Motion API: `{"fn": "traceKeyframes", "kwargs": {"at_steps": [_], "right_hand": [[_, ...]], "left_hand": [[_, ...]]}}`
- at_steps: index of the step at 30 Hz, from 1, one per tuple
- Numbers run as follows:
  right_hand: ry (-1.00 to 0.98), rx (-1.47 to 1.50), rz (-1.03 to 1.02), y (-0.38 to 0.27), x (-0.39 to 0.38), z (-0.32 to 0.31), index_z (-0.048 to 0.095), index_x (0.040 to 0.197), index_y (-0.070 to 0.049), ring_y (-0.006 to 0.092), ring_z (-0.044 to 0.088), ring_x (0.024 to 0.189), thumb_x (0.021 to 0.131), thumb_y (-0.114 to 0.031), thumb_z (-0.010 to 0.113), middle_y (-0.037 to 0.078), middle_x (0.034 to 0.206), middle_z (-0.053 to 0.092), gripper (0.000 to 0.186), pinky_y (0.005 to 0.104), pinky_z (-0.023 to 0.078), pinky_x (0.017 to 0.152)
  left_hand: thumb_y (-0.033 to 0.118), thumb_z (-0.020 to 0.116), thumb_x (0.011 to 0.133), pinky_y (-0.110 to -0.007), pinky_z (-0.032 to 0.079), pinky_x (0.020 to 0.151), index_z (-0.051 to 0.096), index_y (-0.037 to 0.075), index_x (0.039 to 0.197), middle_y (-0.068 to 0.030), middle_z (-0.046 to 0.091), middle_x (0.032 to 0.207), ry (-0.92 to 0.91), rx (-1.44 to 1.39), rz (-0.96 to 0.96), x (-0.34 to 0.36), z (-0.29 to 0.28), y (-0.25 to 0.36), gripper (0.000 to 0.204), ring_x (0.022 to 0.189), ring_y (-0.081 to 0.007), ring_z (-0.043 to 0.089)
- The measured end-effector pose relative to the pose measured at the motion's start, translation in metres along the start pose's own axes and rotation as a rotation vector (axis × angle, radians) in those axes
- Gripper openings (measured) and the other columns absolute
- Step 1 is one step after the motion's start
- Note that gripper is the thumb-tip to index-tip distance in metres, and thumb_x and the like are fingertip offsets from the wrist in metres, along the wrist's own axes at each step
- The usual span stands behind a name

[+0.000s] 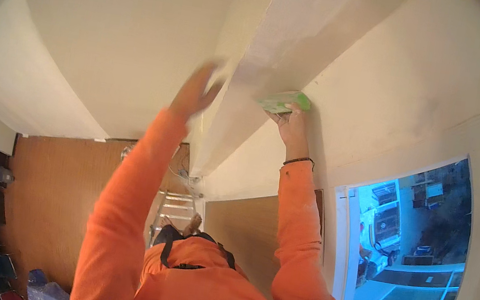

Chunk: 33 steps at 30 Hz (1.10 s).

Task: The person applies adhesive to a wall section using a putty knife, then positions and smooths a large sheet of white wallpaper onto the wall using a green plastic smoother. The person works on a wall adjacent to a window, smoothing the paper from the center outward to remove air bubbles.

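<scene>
Raised on the right, my right hand (293,127) grips a green sanding block (285,101) with a pale, dusty face. The block lies against the smooth grey-white band (263,79) that runs along the corner, close to where it meets the cream wall (376,108). My left hand (197,94) is up beside the band's left edge, somewhat blurred, thumb and fingers apart with nothing in them. It looks close to the cream surface behind it, but I cannot tell whether it touches.
Below me stands a metal ladder (177,206), with my feet at its top. A window (410,237) with a pale frame is at the right. Brown floor (55,184) spreads far below, with several chairs (0,266) at the lower left. Cables (182,172) hang near the corner.
</scene>
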State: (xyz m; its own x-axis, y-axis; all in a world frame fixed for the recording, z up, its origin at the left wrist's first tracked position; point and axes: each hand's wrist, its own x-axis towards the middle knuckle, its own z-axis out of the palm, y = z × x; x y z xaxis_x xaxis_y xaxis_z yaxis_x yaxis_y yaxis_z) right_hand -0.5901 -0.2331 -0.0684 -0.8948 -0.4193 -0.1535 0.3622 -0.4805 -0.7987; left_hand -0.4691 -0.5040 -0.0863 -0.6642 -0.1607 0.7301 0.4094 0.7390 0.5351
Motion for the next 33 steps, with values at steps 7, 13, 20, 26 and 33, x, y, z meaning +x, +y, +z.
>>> {"fn": "traceKeyframes", "kwargs": {"at_steps": [7, 13, 20, 26, 33], "right_hand": [[0.161, 0.113, 0.064, 0.036, 0.027, 0.026, 0.043, 0.131, 0.006, 0.0412, 0.058, 0.119, 0.095, -0.001, 0.043, 0.023, 0.131, 0.051, 0.036, 0.0624, 0.056, 0.099], [0.097, 0.068, 0.044, -0.023, 0.064, 0.053, 0.042, 0.130, 0.013, 0.0459, 0.053, 0.123, 0.095, -0.002, 0.041, 0.028, 0.132, 0.049, 0.039, 0.0671, 0.052, 0.103], [-0.116, -0.163, -0.251, -0.094, 0.005, 0.106, 0.042, 0.134, 0.001, 0.0404, 0.052, 0.128, 0.096, -0.006, 0.049, 0.019, 0.136, 0.050, 0.039, 0.0659, 0.052, 0.100], [0.109, -0.109, -0.225, -0.017, -0.042, 0.034, 0.041, 0.141, -0.016, 0.0333, 0.057, 0.122, 0.093, -0.005, 0.056, 0.009, 0.135, 0.053, 0.051, 0.0579, 0.051, 0.097], [0.154, -0.022, 0.063, 0.076, 0.003, -0.026, 0.043, 0.135, -0.002, 0.0389, 0.056, 0.121, 0.091, 0.000, 0.052, 0.018, 0.132, 0.051, 0.045, 0.0609, 0.054, 0.102]], "left_hand": [[0.046, 0.057, 0.100, -0.048, 0.040, 0.114, 0.046, 0.014, 0.151, -0.0177, 0.052, 0.151, -0.669, 0.149, -1.403, -0.564, -0.121, 0.014, 0.061, 0.142, -0.0345, 0.046], [0.033, 0.066, 0.097, -0.047, 0.048, 0.100, 0.052, 0.012, 0.141, -0.0165, 0.063, 0.131, -0.612, 0.129, -1.838, -0.686, -0.187, 0.141, 0.051, 0.120, -0.0305, 0.061], [0.029, 0.068, 0.095, -0.041, 0.054, 0.089, 0.058, 0.010, 0.135, -0.0156, 0.069, 0.113, -0.267, 0.017, -1.756, -0.741, -0.161, 0.157, 0.046, 0.103, -0.0264, 0.067], [0.028, 0.066, 0.098, -0.041, 0.054, 0.090, 0.059, 0.008, 0.136, -0.0184, 0.069, 0.115, -0.222, -0.043, -1.621, -0.713, -0.135, 0.110, 0.043, 0.105, -0.0281, 0.066], [0.028, 0.066, 0.098, -0.041, 0.054, 0.091, 0.057, 0.009, 0.141, -0.0177, 0.069, 0.116, -0.063, -0.008, -1.555, -0.691, -0.149, 0.085, 0.048, 0.106, -0.0275, 0.066]]}}
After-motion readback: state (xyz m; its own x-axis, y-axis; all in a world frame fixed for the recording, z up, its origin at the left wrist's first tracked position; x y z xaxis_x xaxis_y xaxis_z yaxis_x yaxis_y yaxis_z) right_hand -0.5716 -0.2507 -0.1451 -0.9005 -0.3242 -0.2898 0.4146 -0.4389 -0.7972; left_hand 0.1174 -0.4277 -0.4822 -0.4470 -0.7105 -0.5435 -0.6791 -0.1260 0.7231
